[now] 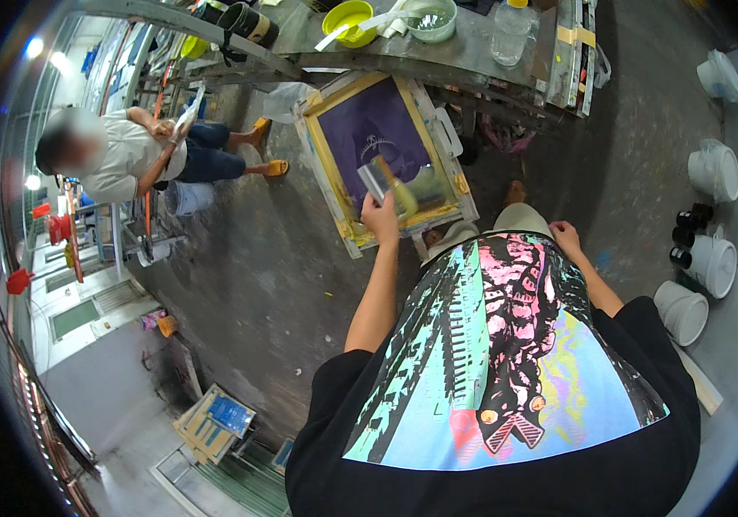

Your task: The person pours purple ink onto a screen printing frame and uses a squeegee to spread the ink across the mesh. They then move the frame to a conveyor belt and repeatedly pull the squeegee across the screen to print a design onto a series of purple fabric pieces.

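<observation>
My left hand (pixel 380 221) is closed on a short, flat squeegee (pixel 375 178) with a silvery face, held over a printing screen. This screen (pixel 315 172) has a pale frame, yellow borders and a dark purple mesh (pixel 353 125) bearing a light rounded design. It leans tilted against the workbench, just in front of my legs. Yellow-green ink (pixel 426 185) shows at the mesh's lower right, beside the squeegee. My right hand (pixel 566 239) hangs by my right thigh, fingers loosely bent and apart, holding nothing visible.
On the workbench (pixel 472 56) ahead stand a yellow bowl (pixel 349 24), a clear tub (pixel 432 21) and a plastic bottle (pixel 511 36). Another person (pixel 119 155) stands at left holding something pale. White buckets (pixel 713 172) line the right wall. Framed screens (pixel 214 422) lie behind at left.
</observation>
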`<move>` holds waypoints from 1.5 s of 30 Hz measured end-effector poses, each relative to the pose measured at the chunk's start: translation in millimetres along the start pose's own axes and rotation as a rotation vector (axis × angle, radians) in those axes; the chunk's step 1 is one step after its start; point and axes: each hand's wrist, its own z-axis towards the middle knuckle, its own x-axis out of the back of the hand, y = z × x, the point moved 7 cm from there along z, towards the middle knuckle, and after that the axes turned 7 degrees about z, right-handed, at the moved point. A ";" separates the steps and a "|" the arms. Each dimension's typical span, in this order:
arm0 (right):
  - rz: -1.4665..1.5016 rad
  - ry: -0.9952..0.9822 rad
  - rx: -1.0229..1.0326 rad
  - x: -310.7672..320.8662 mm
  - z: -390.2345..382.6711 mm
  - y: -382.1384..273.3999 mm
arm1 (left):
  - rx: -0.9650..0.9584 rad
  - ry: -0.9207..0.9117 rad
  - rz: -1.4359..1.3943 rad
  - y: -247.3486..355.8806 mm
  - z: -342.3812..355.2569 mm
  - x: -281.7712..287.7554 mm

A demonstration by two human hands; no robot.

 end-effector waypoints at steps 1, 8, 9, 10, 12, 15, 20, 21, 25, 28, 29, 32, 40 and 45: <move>-0.025 -0.007 -0.005 0.6 0.7 6.7 | 0.027 -0.033 -0.034 13.4 -1.1 -12.3; 0.012 0.058 0.021 21.8 11.7 8.0 | 0.072 -0.198 -0.277 39.3 -17.5 -52.2; 0.019 0.082 0.028 24.2 11.0 6.4 | 0.078 -0.189 -0.266 19.2 -16.6 -49.3; 0.040 0.086 0.031 24.0 8.0 -0.1 | 0.086 -0.182 -0.250 -3.1 -15.1 -43.2; 0.081 0.092 0.028 22.5 -0.5 -16.2 | 0.074 -0.155 -0.186 -31.1 -4.0 -16.6; 0.022 0.068 0.009 17.0 -7.8 -3.5 | 0.063 -0.034 -0.094 -37.8 19.5 37.0; -0.021 0.026 -0.026 3.4 -12.3 41.0 | 0.017 0.085 0.229 -32.6 39.2 78.0; -0.022 0.015 -0.027 1.8 -12.4 44.7 | 0.007 0.098 0.307 -31.3 37.5 76.2; 0.056 0.018 -0.097 5.3 -19.8 27.9 | -0.082 0.135 0.115 -10.8 7.9 29.9; 0.049 0.021 -0.107 14.2 -18.0 18.7 | -0.044 -0.055 -0.083 18.3 9.7 -9.4; 0.032 0.030 -0.088 15.7 -19.4 17.8 | -0.064 -0.070 -0.062 33.0 10.5 -9.2; 0.044 0.063 -0.057 22.1 -18.1 -7.0 | -0.119 -0.112 0.079 58.9 22.5 -9.2; 0.054 0.043 -0.012 8.8 -14.6 8.6 | -0.833 -0.257 0.459 33.0 -16.2 -5.5; 0.003 -0.002 0.016 8.7 -32.5 8.7 | -0.743 -0.450 0.485 -3.3 -15.5 26.3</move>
